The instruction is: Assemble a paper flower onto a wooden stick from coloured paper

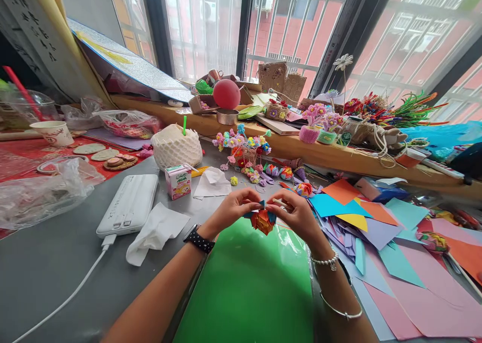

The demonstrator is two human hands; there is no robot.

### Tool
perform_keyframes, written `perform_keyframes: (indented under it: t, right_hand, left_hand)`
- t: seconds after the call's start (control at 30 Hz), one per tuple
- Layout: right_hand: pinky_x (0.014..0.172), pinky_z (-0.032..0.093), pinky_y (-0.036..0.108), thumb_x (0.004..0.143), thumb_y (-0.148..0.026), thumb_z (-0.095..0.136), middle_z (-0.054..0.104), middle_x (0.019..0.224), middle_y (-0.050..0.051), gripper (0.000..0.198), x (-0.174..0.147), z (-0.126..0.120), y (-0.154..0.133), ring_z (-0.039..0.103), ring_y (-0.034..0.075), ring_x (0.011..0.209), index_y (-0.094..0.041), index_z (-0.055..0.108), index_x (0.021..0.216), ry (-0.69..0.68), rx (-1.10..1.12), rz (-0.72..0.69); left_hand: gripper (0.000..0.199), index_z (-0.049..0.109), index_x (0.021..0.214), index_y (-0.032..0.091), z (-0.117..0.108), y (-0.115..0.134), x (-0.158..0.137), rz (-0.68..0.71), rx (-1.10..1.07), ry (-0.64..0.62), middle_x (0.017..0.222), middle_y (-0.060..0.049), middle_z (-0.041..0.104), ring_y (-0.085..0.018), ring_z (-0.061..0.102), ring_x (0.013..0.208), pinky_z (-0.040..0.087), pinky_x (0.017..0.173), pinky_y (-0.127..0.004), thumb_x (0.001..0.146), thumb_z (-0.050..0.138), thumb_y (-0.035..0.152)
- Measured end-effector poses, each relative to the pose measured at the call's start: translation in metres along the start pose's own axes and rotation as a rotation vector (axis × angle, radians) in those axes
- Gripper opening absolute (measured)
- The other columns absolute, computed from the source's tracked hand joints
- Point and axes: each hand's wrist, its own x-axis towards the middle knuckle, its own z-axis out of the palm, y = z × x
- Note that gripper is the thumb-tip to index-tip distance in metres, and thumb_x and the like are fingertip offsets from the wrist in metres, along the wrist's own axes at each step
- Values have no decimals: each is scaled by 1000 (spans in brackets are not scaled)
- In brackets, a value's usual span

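Note:
Above a green mat [248,288], both hands meet at an orange folded-paper flower [262,222] with blue-green paper pieces at its top. My left hand [234,207] is closed, pinching the blue-green paper at the flower's upper left. On the other side my right hand [297,216] is closed on the flower's upper right edge. A thin pale stick-like thing [279,203] shows by the right fingers; how it is held I cannot make out. Just behind the right hand lies another orange paper flower [303,189].
Coloured paper sheets [406,277] and purple strips [341,240] spread to the right. Left are a white power bank [128,202] with a cable, crumpled tissue [156,232], a small drink carton [178,182] and a foam-wrapped coconut [176,147]. Crafts line the wooden ledge [278,144].

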Motion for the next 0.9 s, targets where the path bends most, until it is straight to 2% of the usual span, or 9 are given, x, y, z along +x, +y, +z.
perform_keyframes:
  t: [0.2,0.4,0.57,0.77,0.9]
  right_hand:
    - [49,36,21,71,-39,58,56,67,0,22,0,1,2,45,10,55,-17,58,74,-24,-80,33]
    - [45,34,20,70,-40,58,52,62,-2,23,0,2,2,41,8,50,-17,55,72,-69,-15,83]
    - [39,33,18,72,-39,56,42,54,-6,22,-3,2,-2,42,8,45,-19,49,75,-178,79,165]
    - [40,29,17,73,-29,54,39,55,-7,13,-4,-1,-4,38,6,44,-18,48,76,-239,33,124]
    - [42,26,17,73,-29,54,39,57,-6,13,-3,-2,-4,34,6,49,-17,48,74,-303,-15,88]
  left_hand:
    - [22,50,76,13,-1,-3,-1,-104,-77,-107,67,2,51,-7,50,59,38,48,-17,69,60,32]
    - [17,49,78,14,-3,-7,-1,-116,-110,-163,69,2,53,-8,51,63,37,55,-18,71,58,27]
    - [13,51,76,13,-3,-3,-2,-107,-106,-181,68,3,51,-6,49,64,35,55,-17,71,58,23]
    - [12,52,73,13,-2,1,-3,-139,-125,-218,68,3,50,-6,47,63,34,56,-17,70,58,23]
    - [16,52,73,13,-3,0,-3,-165,-128,-262,72,3,51,-7,48,67,36,61,-19,68,61,26]
